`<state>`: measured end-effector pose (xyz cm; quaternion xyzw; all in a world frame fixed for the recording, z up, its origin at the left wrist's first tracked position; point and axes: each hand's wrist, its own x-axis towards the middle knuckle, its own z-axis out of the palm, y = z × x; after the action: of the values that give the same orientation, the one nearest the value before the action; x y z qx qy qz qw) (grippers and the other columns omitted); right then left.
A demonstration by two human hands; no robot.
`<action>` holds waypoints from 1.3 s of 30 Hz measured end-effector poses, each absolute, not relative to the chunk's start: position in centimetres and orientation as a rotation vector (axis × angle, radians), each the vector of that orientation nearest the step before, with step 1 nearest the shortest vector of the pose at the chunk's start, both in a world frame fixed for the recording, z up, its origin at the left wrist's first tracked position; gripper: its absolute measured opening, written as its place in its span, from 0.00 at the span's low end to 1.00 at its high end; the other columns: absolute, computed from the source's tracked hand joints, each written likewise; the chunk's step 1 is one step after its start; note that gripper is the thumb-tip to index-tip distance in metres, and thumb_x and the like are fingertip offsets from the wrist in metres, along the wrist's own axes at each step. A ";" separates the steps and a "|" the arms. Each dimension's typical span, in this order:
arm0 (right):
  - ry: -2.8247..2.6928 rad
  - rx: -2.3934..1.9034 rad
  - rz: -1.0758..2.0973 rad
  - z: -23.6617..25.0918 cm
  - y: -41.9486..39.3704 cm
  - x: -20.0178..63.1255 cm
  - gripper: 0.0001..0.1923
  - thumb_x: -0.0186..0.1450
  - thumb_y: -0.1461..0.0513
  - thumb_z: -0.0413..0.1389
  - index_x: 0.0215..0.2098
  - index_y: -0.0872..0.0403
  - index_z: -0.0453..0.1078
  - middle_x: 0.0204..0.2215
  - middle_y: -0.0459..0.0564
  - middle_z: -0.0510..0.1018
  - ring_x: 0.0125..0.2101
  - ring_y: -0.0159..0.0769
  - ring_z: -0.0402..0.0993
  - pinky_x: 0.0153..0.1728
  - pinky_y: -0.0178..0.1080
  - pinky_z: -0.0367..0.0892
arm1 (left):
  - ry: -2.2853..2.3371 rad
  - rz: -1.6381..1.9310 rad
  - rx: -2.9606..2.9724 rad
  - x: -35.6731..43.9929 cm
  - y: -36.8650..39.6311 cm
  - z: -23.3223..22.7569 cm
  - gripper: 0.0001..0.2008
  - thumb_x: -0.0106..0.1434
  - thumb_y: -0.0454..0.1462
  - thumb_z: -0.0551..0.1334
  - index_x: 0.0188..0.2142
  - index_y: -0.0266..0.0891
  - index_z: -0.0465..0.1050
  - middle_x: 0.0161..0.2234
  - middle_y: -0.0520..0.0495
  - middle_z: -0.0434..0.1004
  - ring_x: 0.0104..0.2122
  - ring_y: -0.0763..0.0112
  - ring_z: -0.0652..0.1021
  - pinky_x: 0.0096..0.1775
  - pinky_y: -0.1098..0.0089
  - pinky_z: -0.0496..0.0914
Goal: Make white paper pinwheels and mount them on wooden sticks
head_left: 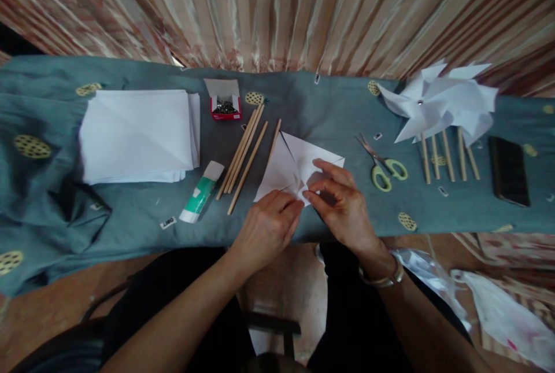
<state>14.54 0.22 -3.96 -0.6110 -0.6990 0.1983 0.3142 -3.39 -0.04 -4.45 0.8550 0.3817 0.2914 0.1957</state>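
A white paper square (284, 162) with slits cut in from its corners lies in front of me, one flap curled towards its middle. My left hand (271, 222) is closed on the near left edge of this paper, its fingertips close to the centre. My right hand (340, 202) pinches a corner of the same paper between thumb and index finger. Just left of the paper are several wooden sticks (245, 153), one of them partly under its edge. To the right lie scissors (384, 167) with green handles, their blades slightly apart.
At the left lie a stack of white paper (139, 136) and a green-and-white glue stick (202, 192). An opened red box (225, 107) holds small metal pins. Several finished paper pinwheels (442, 101) on sticks lie at the right, beside a dark phone (509, 170). A pleated curtain (277, 14) hangs behind.
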 end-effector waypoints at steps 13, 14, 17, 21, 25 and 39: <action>-1.869 -1.642 0.458 -3.9 0.3 14.5 0.04 0.63 0.59 0.59 0.30 0.49 0.73 0.55 0.50 0.72 0.57 0.46 0.65 0.57 0.54 0.64 | 1.079 0.791 2.364 -3.2 0.2 -4.5 0.08 0.66 0.31 0.56 0.39 0.33 0.74 0.35 0.44 0.77 0.36 0.65 0.77 0.39 0.64 0.76; -1.877 -1.637 0.449 -3.9 0.3 14.5 0.04 0.64 0.59 0.58 0.31 0.49 0.73 0.55 0.49 0.72 0.57 0.46 0.64 0.58 0.54 0.64 | 1.080 0.786 2.361 -3.2 0.2 -4.4 0.08 0.66 0.31 0.56 0.39 0.34 0.74 0.35 0.44 0.77 0.36 0.66 0.77 0.39 0.64 0.76; -1.931 -1.596 0.424 -3.8 0.2 14.5 0.04 0.66 0.59 0.55 0.36 0.46 0.73 0.57 0.46 0.70 0.59 0.45 0.63 0.60 0.55 0.62 | 1.081 0.779 2.352 -3.2 0.2 -4.4 0.08 0.66 0.31 0.56 0.39 0.35 0.74 0.36 0.44 0.77 0.36 0.66 0.77 0.39 0.64 0.76; -2.015 -1.551 0.399 -3.7 0.0 14.4 0.12 0.68 0.61 0.52 0.47 0.41 0.71 0.60 0.43 0.66 0.61 0.44 0.61 0.62 0.53 0.59 | 1.074 0.782 2.363 -3.2 0.2 -4.5 0.08 0.66 0.31 0.56 0.39 0.34 0.74 0.35 0.44 0.76 0.36 0.66 0.77 0.39 0.64 0.76; -2.077 -1.500 0.369 -3.6 -0.1 14.3 0.15 0.68 0.62 0.51 0.50 0.41 0.70 0.61 0.42 0.64 0.61 0.46 0.60 0.61 0.54 0.60 | 1.086 0.770 2.361 -3.2 0.2 -4.5 0.08 0.66 0.31 0.55 0.39 0.34 0.74 0.36 0.44 0.76 0.37 0.66 0.77 0.39 0.64 0.76; -2.062 -1.562 0.498 -3.0 -0.4 14.2 0.16 0.69 0.63 0.47 0.49 0.42 0.70 0.61 0.44 0.66 0.63 0.44 0.57 0.63 0.54 0.58 | 1.146 0.729 2.396 -3.0 0.1 -4.6 0.08 0.66 0.34 0.57 0.41 0.36 0.74 0.38 0.43 0.76 0.38 0.66 0.77 0.41 0.64 0.76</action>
<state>14.15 -0.40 -3.05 -0.5738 -0.7578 0.1829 0.2510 -3.02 0.15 -4.63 0.8538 0.4081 0.2596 0.1925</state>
